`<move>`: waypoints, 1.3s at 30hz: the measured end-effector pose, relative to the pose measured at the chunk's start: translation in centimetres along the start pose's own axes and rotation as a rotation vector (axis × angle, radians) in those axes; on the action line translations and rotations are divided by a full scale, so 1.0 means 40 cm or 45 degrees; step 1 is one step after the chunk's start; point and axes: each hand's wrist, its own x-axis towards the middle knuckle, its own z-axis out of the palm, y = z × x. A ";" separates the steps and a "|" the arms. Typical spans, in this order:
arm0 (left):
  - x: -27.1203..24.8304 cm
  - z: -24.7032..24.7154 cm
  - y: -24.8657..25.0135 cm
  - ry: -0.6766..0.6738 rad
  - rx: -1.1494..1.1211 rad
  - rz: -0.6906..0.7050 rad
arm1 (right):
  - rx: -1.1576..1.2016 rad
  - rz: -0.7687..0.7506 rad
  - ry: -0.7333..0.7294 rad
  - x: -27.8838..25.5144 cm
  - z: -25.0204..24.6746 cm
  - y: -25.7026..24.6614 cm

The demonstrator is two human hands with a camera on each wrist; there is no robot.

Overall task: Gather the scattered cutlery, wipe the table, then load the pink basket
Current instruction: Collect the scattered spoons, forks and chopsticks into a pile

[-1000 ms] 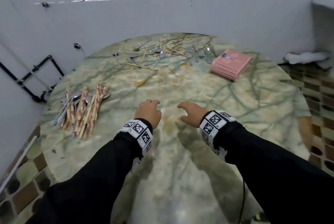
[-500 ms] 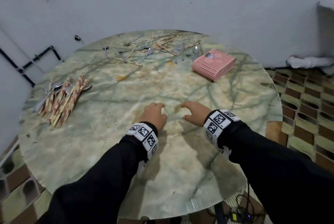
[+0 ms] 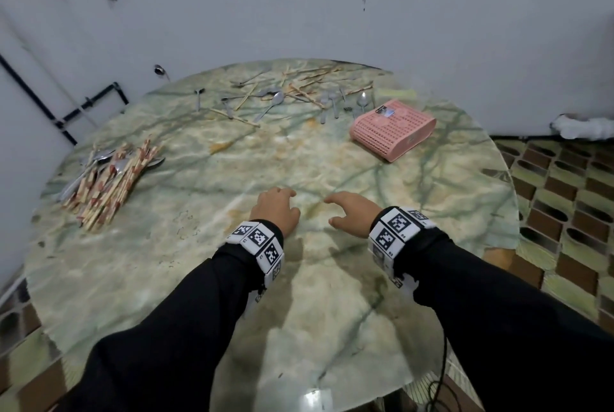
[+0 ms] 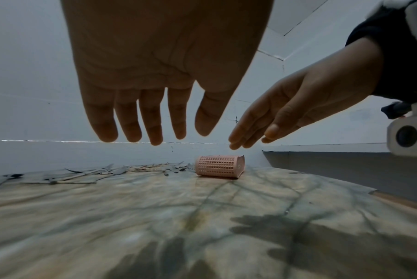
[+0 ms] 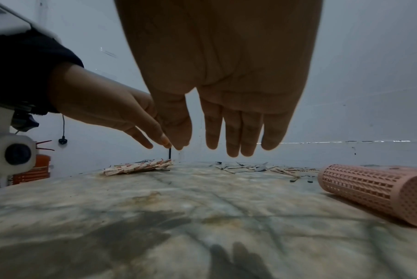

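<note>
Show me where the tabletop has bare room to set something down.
Bare marble lies between the chopstick bundle and the pink basket, and nearer than both hands. The far edge is crowded with scattered cutlery.

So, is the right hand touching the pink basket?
Apart. The head view shows bare table between the right hand and the pink basket.

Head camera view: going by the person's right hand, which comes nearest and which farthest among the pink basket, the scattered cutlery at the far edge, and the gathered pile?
1. pink basket, ahead on the right of the right hand.
2. scattered cutlery, far edge.
3. gathered pile, far left.
</note>
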 end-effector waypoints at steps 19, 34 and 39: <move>0.015 0.134 0.245 0.050 -0.136 -0.211 | -0.118 -0.166 -0.089 0.054 -0.167 0.263; 0.097 0.117 0.287 -0.020 -0.106 -0.131 | -0.098 -0.129 -0.066 0.035 -0.151 0.329; 0.141 0.133 0.336 -0.013 -0.096 -0.111 | -0.145 -0.122 -0.052 0.041 -0.172 0.381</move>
